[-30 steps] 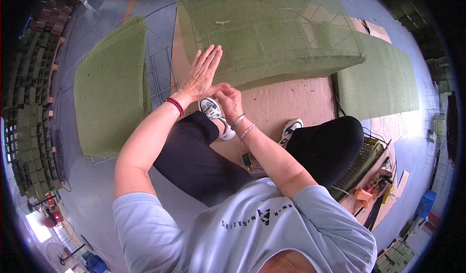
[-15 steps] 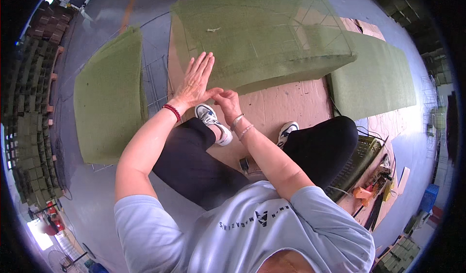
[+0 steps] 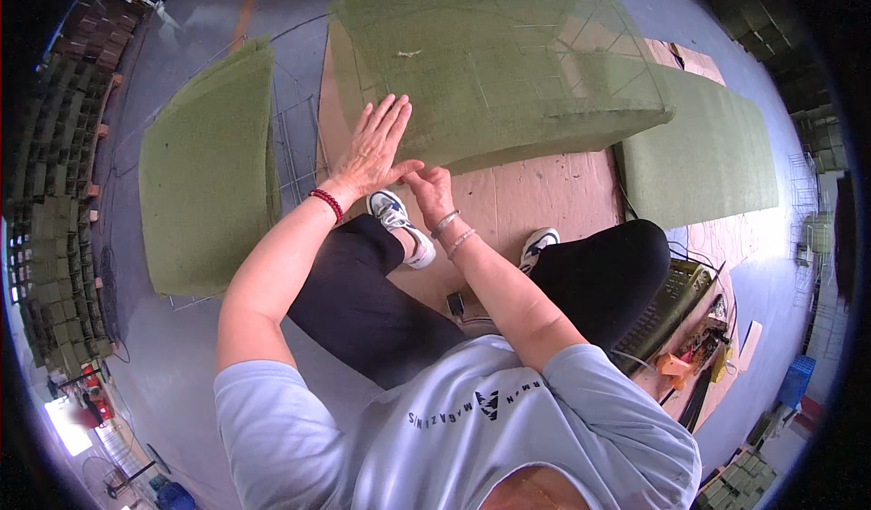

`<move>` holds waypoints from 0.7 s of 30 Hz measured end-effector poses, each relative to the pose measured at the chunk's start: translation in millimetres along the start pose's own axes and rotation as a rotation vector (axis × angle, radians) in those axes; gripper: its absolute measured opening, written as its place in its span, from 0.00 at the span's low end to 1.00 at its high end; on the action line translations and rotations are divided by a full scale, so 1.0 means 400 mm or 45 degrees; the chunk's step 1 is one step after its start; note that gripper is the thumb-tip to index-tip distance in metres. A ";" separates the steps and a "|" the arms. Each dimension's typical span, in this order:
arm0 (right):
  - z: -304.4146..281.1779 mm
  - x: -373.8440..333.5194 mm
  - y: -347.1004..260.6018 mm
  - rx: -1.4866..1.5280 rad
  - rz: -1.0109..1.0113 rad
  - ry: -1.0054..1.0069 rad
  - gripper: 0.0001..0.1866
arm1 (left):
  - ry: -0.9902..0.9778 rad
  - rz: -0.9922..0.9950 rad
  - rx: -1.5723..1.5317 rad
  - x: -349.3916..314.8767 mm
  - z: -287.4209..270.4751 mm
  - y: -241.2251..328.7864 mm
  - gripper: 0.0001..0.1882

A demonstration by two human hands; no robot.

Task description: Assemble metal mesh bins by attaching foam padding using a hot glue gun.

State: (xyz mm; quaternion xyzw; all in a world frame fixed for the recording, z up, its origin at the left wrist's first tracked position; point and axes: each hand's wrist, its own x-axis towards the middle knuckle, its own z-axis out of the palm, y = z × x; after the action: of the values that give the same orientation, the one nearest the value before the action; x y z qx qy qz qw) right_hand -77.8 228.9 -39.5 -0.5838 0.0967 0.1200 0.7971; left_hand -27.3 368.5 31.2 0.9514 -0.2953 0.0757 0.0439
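My left hand (image 3: 367, 158) is open, its fingers stretched out straight beside the near left part of a green mesh sheet (image 3: 454, 83). My left thumb points right and its tip meets the curled fingers of my right hand (image 3: 429, 192). Those right fingers are closed in a pinch; whatever they hold, if anything, is too small or hidden to make out. The mesh sheet drapes over a wire frame (image 3: 594, 34), whose bars show through it. A small pale scrap (image 3: 408, 53) lies on top of the mesh.
More green mesh stands at the left (image 3: 207, 174), beside a wire grid (image 3: 295, 147), and another green panel (image 3: 703, 147) lies at the right. Cardboard (image 3: 535, 188) covers the floor around my shoes. An olive plastic basket (image 3: 667, 301) and an orange-handled tool (image 3: 673, 365) are by my right knee.
Both hands keep almost the same pose, thumb against curled fingers. The whole view has shifted slightly; the mesh and frame stay in place.
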 end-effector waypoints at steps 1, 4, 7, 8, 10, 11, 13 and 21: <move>0.001 0.004 0.008 0.011 -0.003 0.006 0.09 | -0.007 0.005 0.030 -0.003 -0.003 0.001 0.53; -0.003 0.033 0.059 0.031 -0.069 0.034 0.08 | -0.008 0.025 0.036 -0.001 -0.012 0.010 0.53; -0.011 0.046 0.071 -0.061 -0.066 0.076 0.07 | -0.010 0.018 0.031 -0.004 -0.009 0.017 0.54; -0.009 0.041 0.069 -0.033 -0.045 0.047 0.06 | -0.001 0.012 0.024 -0.008 -0.008 0.018 0.54; -0.013 0.039 0.072 0.054 -0.063 -0.038 0.04 | 0.039 0.023 0.006 0.009 -0.012 0.029 0.54; -0.013 0.047 0.073 0.054 -0.068 -0.031 0.04 | 0.076 0.026 -0.014 0.020 -0.010 0.034 0.54; -0.011 0.047 0.072 0.123 -0.154 -0.081 0.02 | 0.102 0.053 -0.016 0.041 -0.001 0.036 0.54; -0.054 0.018 0.028 0.092 -0.007 -0.101 0.03 | 0.037 0.072 0.057 0.053 0.009 0.023 0.60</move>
State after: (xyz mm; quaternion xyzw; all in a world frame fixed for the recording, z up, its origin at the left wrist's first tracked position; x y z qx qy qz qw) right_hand -74.7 212.4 -58.3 -0.5497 0.0676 0.1371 0.8213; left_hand -14.9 348.6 31.8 0.9423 -0.3195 0.0972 0.0249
